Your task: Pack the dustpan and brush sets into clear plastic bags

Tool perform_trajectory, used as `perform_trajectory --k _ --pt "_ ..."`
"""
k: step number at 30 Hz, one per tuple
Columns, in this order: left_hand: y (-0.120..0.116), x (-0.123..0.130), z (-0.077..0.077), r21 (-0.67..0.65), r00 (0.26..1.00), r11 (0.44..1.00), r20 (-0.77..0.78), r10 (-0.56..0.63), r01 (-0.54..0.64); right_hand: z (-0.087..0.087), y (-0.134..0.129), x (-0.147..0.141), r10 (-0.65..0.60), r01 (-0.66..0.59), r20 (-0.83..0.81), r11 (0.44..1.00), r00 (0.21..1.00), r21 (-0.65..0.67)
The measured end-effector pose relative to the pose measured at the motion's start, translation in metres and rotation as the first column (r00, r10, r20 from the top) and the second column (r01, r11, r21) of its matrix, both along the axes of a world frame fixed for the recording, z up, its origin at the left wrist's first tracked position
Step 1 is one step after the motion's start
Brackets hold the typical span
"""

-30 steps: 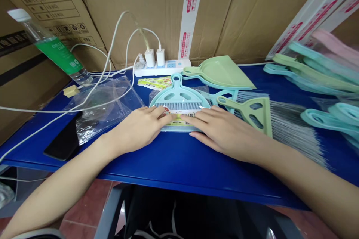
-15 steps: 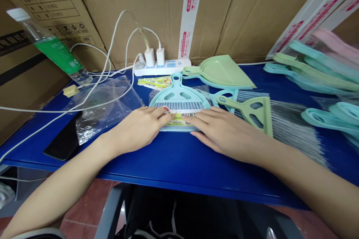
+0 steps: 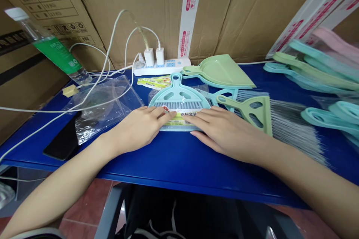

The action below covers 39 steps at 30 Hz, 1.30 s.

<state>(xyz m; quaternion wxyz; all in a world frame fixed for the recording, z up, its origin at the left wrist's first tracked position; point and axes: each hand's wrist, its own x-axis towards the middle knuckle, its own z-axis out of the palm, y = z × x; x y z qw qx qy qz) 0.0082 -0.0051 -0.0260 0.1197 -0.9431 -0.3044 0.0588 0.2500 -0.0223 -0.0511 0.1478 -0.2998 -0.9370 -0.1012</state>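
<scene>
Teal hand brush lay flat on the blue desk, handle pointing away from the person, long axis running outward between the two hands, grey bristles toward them. A printed label card crossed its lower part. Left hand and right hand sat about equally near, one on each side. Left fingers and right fingers lay extended and flat, tips touching the card from either end, nearly meeting, with no grip. Pale green hand brush lay just beside the right hand.
</scene>
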Motion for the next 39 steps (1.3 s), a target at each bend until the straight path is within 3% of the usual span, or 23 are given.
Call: perform_trajectory --k 39 --pt "-0.001 -0.0001 -0.0004 0.005 0.999 0.999 -0.039 0.032 -0.031 0.0019 -0.0011 0.0007 -0.02 0.021 0.022 0.999 1.0 -0.042"
